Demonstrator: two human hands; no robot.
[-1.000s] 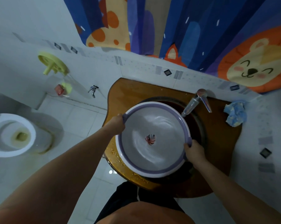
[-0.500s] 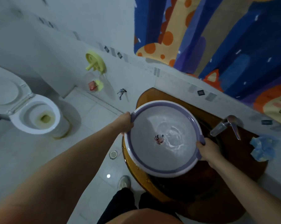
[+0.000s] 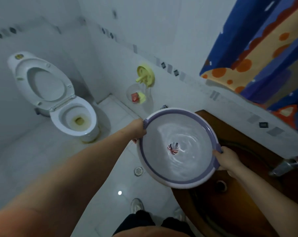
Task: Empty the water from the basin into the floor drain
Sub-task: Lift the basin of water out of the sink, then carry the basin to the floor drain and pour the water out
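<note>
Water-filled basin (image 3: 162,175) in both hands, above floor drain (image 3: 138,170)

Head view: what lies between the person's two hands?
In the head view, the round purple-rimmed white plastic basin of rippling water spans between left hand and right hand.

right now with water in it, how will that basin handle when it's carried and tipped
The basin probably feels heavy for its size, since rippling water covers its bottom. That water will likely slosh toward whichever side dips. It seems stiff: the left hand and right hand grip opposite sides with no visible sag.
</note>
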